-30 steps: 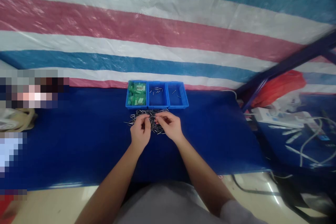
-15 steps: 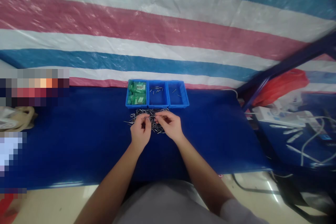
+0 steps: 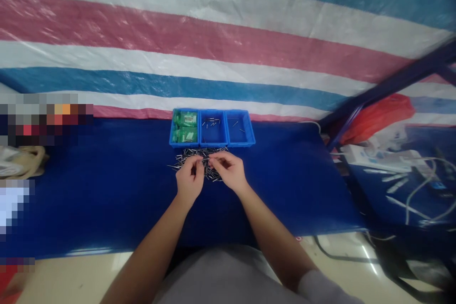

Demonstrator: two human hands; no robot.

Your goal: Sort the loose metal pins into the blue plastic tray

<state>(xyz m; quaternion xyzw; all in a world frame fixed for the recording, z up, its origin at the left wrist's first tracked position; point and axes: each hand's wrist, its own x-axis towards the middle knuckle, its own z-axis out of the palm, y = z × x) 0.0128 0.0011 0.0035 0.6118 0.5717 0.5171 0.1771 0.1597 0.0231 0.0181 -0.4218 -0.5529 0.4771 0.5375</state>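
Observation:
Over a heap of small dark and silvery metal pins (image 3: 214,175), my left hand (image 3: 188,178) and my right hand (image 3: 231,171) meet with fingertips pinched. Between them runs a thin metal pin (image 3: 205,158), gripped at one end by each hand; its exact kind is too small to make out. Just behind the heap stand three joined blue bins. Green packets (image 3: 186,134) fill the left bin (image 3: 171,140). Several loose pins lie in the middle bin (image 3: 213,137), and a few thin ones in the right bin (image 3: 242,140).
A blue table (image 3: 117,190) spreads out under everything, with a striped tarp (image 3: 228,47) behind. At right are a dark metal frame (image 3: 351,118), a red bag (image 3: 379,116), a white power strip (image 3: 366,156) and cables. A beige bundle (image 3: 33,161) lies far left.
Both hands keep their pinch on the pin in nearly the same place. The whole view has shifted very slightly; the bins and heap have not visibly changed.

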